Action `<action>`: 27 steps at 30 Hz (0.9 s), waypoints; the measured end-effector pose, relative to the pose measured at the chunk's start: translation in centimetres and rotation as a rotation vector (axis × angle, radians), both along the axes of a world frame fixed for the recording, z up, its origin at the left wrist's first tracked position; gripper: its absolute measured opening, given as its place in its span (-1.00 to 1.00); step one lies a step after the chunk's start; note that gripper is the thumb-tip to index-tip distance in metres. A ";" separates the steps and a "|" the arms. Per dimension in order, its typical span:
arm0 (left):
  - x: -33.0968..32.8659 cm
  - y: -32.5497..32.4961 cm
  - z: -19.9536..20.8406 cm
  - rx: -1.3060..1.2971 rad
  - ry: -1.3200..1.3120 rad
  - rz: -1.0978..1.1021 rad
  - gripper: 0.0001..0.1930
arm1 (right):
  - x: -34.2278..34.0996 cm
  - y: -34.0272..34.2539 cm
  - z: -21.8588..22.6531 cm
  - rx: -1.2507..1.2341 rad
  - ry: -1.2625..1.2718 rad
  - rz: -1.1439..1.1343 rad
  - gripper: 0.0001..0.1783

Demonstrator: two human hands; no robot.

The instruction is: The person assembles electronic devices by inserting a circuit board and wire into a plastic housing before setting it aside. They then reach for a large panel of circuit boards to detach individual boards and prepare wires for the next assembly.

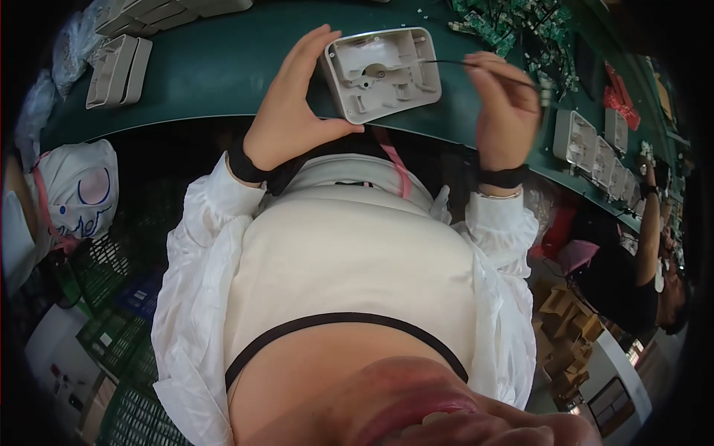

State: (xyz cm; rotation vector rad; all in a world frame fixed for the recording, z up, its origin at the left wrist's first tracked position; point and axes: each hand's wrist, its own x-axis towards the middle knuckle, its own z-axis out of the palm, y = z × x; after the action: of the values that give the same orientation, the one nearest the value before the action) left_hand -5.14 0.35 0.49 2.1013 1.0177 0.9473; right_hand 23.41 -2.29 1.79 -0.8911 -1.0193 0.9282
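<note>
Left hand (286, 111) grips grey plastic housing (383, 73) over green bench (208, 74); right hand (506, 108) pinches thin black wire (446, 62) reaching into it. Spare housings (119, 70) far left, green circuit boards (513, 26) behind, more housings (591, 149) right.

A white plastic bag (78, 189) with blue and pink markings hung at the person's left, below the tabletop (208, 74) edge, bulging and knotted at its top. Clear plastic bags (63, 44) lay crumpled at the far left end of the tabletop, their contents too blurred to tell. Brown cardboard boxes (561, 308) sat stacked on the floor at the lower right, near a pink bag (579, 256), and a small white label (106, 339) showed on a green crate (123, 327) at the lower left.
</note>
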 end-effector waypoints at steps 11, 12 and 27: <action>0.7 -0.9 1.1 -0.007 -0.015 -0.050 0.18 | -3.0 -1.0 -0.9 0.320 -0.931 -0.018 -0.81; 0.7 -0.9 1.1 0.017 -0.005 -0.053 0.19 | -3.1 -1.0 -0.4 0.341 -0.968 -0.001 -0.81; 1.1 -1.2 0.4 -0.188 -0.186 -0.133 0.14 | -4.4 -1.5 -0.9 0.325 -0.876 0.089 -0.81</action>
State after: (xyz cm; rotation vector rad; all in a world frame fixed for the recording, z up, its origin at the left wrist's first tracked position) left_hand -4.02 -0.80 0.87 1.8637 0.8287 0.9238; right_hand 19.06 -3.75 0.84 -0.9910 -1.9065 0.3929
